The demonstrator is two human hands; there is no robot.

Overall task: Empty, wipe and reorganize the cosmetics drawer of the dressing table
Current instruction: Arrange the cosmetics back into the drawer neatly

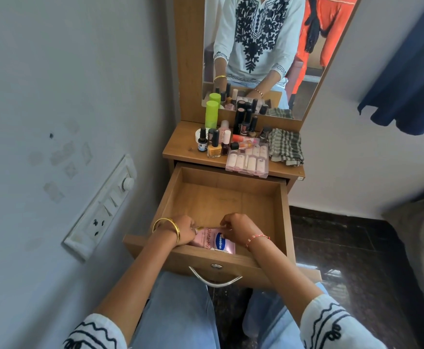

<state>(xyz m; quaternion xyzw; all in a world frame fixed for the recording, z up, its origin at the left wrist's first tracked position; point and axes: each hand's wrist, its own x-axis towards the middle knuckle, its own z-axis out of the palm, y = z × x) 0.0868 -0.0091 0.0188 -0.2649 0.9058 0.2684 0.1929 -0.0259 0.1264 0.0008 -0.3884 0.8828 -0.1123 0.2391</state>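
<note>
drawer (285, 217) pulled right out, wood floor mostly bare. pink vaseline tube (216, 240) lies at the front edge inside it. left hand (184, 230) w/ gold bangle, fingers curled onto the tube's left end; right hand (238, 226) fingers pinch its top edge. up on the table (180, 149): nail polish bottles (214, 144), green bottle (211, 114), clear box of small tubes (247, 159), checked cloth (285, 147) at the right, mirror (269, 46) behind

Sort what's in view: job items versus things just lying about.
Job: open wooden drawer; pink Vaseline lotion pack held by left hand and right hand; nail polish bottles; clear plastic cosmetics organiser; checked cloth.
Lying about: white wall switchboard; blue curtain.
</note>
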